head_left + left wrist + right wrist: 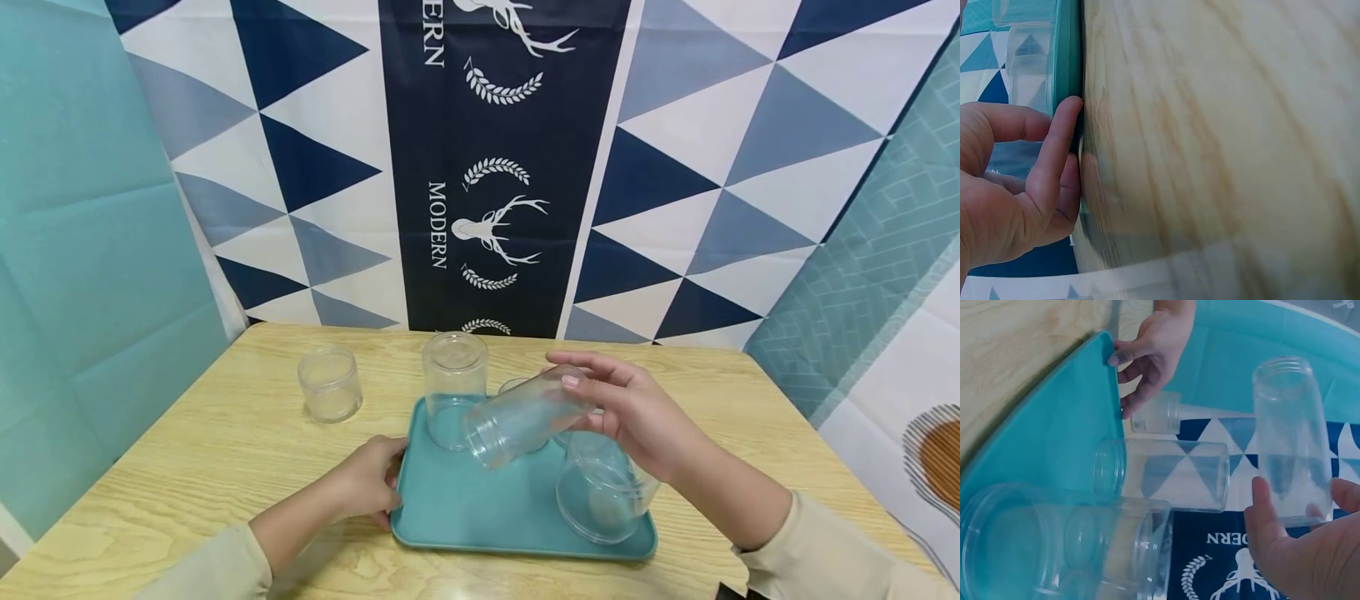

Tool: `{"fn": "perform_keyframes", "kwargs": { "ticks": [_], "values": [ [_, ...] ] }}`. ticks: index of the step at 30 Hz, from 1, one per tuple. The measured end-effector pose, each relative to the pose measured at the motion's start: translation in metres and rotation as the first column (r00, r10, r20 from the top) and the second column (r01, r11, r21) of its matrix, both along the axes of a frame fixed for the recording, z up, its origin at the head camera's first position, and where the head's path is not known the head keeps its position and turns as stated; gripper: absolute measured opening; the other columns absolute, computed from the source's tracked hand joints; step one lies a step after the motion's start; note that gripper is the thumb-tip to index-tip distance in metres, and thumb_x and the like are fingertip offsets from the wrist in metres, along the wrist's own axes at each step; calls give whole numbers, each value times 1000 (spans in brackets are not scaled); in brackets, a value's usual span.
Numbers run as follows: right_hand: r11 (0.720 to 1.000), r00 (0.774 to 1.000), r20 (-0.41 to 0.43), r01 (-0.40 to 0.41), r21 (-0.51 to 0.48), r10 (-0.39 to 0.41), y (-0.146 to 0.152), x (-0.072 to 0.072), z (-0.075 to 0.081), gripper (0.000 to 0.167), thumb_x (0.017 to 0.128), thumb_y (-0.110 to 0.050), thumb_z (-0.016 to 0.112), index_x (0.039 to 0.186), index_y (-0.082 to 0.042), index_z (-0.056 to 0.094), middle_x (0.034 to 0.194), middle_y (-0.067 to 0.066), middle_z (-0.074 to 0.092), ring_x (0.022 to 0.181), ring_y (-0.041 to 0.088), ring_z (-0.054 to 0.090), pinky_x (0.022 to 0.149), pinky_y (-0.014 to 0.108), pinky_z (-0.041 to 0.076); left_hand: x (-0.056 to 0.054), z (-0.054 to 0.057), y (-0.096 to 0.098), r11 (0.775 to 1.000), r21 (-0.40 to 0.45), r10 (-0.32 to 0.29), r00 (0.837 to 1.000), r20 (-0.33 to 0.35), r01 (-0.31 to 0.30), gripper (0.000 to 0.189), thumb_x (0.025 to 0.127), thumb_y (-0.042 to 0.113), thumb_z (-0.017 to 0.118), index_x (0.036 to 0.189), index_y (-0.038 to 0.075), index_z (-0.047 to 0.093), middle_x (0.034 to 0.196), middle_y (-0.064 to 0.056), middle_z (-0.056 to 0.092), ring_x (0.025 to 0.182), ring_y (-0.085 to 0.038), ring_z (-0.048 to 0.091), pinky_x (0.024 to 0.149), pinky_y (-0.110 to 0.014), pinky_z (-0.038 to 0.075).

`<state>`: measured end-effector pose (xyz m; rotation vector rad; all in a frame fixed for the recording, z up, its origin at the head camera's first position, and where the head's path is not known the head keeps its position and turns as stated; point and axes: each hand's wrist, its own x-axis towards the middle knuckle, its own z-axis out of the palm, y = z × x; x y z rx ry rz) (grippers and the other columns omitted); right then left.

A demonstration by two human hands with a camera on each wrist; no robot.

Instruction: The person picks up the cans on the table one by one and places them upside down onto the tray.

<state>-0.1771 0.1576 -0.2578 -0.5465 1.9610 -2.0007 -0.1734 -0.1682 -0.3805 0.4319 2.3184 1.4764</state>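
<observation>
My right hand (637, 408) holds a clear jar (521, 421) near its base, above the tray. The jar is tilted, its threaded mouth toward the lower left; in the right wrist view the thumb and fingers lie around its base end. At the left edge of the teal tray (480, 517), my left hand (367, 479) grips the rim. On the tray stand a tall clear jar (455, 379) at the back left and a wide clear jar (600, 492) at the front right. More clear plastic behind the held jar is mostly hidden.
A small clear jar (330, 383) sits on the wooden table (247, 450), left of the tray. A patterned cloth (487, 250) hangs along the table's back edge. At the far right is a round brown thing with a striped rim (937, 458).
</observation>
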Motion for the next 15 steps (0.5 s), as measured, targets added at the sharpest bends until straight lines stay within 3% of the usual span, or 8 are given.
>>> {"fn": "perform_keyframes", "kwargs": {
  "ticks": [3, 5, 9, 12, 15],
  "values": [
    [995, 999, -35, 36, 93, -33, -2, 0, 5, 39, 97, -15, 60, 134, -4, 55, 131, 15, 54, 106, 25, 62, 87, 40, 55, 1, 0, 1, 1000, -12, 10, 1000, -1, -10, 82, 70, -27, 59, 144, -17, 26, 76, -16, 44, 58, -20, 48, 50, -40, 57],
    [982, 994, -88, 75, 175, -60, -4, 1, 6, 44, 96, -17, 62, 136, -2, 54, 132, 16, 53, 104, 26, 62, 86, 39, 55, 2, 0, 2, 999, -25, 32, 999, 4, -32, 83, 70, -27, 60, 145, -16, 25, 91, -21, 46, 63, -22, 50, 51, -39, 57],
    [925, 961, -260, 181, 335, -93, -7, 1, 5, 44, 93, -20, 67, 134, -6, 58, 132, 14, 56, 105, 27, 62, 82, 38, 56, 4, 1, 4, 996, -39, 83, 996, 12, -82, 86, 70, -28, 60, 146, -15, 23, 120, -27, 39, 69, -26, 54, 50, -39, 57],
    [862, 892, -449, 269, 430, -55, -10, 0, 0, 38, 93, -21, 67, 130, -13, 62, 133, 9, 58, 113, 30, 59, 81, 40, 56, 5, 1, 5, 994, -43, 104, 995, 9, -104, 86, 70, -29, 61, 146, -16, 23, 126, -27, 35, 70, -28, 54, 49, -39, 57],
    [805, 790, -613, 351, 478, 19, -13, -2, -5, 34, 94, -20, 67, 128, -17, 64, 131, 6, 60, 119, 31, 56, 79, 40, 57, 7, 1, 5, 993, -48, 108, 994, 3, -107, 86, 69, -28, 62, 146, -16, 23, 125, -27, 35, 70, -28, 53, 49, -39, 57]
  ]
}}
